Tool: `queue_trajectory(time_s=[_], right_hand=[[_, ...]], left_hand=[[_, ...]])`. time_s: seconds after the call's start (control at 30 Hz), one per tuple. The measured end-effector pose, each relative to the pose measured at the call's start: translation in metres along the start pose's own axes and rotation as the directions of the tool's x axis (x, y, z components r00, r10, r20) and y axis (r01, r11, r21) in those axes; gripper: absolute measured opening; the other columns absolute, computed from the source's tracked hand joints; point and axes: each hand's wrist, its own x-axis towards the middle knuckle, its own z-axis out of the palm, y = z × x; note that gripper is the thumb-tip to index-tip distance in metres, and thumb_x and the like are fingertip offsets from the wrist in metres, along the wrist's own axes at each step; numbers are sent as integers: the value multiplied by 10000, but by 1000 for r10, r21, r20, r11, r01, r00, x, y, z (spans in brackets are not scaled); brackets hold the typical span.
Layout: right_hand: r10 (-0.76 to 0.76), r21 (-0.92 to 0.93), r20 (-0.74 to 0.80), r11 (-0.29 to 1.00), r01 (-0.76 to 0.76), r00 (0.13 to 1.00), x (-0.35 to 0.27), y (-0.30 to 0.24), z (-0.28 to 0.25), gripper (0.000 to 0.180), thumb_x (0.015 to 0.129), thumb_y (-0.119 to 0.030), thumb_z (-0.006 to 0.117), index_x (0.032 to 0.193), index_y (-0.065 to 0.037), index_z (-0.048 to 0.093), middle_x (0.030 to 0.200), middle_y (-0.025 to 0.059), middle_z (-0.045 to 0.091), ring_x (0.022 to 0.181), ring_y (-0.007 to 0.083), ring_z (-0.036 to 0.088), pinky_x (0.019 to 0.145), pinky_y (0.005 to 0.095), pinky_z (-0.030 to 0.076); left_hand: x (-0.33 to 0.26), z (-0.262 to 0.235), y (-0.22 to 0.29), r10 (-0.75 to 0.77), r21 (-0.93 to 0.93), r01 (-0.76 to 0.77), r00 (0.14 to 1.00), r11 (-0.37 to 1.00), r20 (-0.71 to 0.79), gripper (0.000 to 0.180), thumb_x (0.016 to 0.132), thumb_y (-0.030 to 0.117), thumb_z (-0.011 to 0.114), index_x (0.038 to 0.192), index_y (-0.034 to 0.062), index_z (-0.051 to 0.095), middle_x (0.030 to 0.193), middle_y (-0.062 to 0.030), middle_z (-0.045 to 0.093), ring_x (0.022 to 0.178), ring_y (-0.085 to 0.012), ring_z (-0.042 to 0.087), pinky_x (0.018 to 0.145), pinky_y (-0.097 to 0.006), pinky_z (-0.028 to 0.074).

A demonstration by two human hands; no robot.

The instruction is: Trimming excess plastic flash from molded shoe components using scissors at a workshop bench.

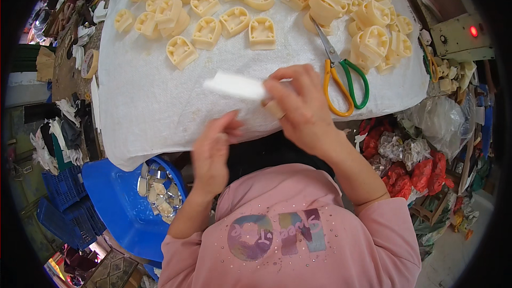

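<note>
My right hand (301,101) is over the near part of the table, closed on a white flat strip (237,86) that points left. The strip is smeared by motion, so its exact kind does not show. A small beige band or piece (274,110) shows at the fingers of that hand. To its lower left, my left hand (213,149) hovers near the table's front edge, fingers loosely stretched and blurred, with nothing visible in them. Beyond both hands lie several cream plastic arch-shaped pieces (262,33) with hollow, ribbed insides. Scissors (332,56) with one yellow and one green handle lie right of my right hand.
A white cloth (138,90) covers the table. More cream pieces (373,42) are heaped at the far right. Below the table's left edge stands a blue tub (114,202) with shiny metallic pieces (159,192). Red and clear plastic bags (421,173) lie at the lower right.
</note>
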Motion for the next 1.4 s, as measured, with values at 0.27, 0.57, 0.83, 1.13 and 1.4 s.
queue_trajectory(time_s=[0.27,0.57,0.83,1.13,1.4], right_hand=[[41,231,37,972,-49,998,21,25,2,416,677,25,635,1085,-40,585,1063,141,563,965,319,528,843,400,439],[110,-96,266,992,-87,958,55,77,19,530,709,55,551,1229,-37,512,1310,155,487,1180,333,473,955,370,424],[568,645,37,615,-454,822,61,79,9,407,863,10,472,1269,-16,458,1208,141,534,1094,210,544,921,348,454],[673,863,293,119,-490,679,41,42,-25,411,920,-4,427,1328,-9,378,1166,148,562,965,201,613,788,280,502],[676,827,317,147,-543,666,31,43,-30,376,937,-118,494,1284,8,422,1020,125,639,791,190,671,629,253,507]], left_hand=[[41,25,3,-237,-692,221,969,687,73,464,1006,267,298,1331,-55,371,939,-111,594,744,-135,553,602,-266,445],[41,12,-2,-219,-757,107,975,644,-48,438,971,162,345,1351,-57,337,970,-153,580,789,-178,550,646,-280,433],[32,8,-11,-209,-808,123,978,576,0,436,992,206,329,1331,-66,364,976,-149,581,799,-174,552,655,-291,432],[35,14,-1,-200,-722,110,979,683,-40,460,1007,260,315,1314,-75,385,944,-131,587,764,-159,554,641,-280,441],[32,13,3,-217,-729,116,975,675,-45,454,1006,264,323,1302,-71,404,932,-122,586,751,-156,551,643,-282,442]])
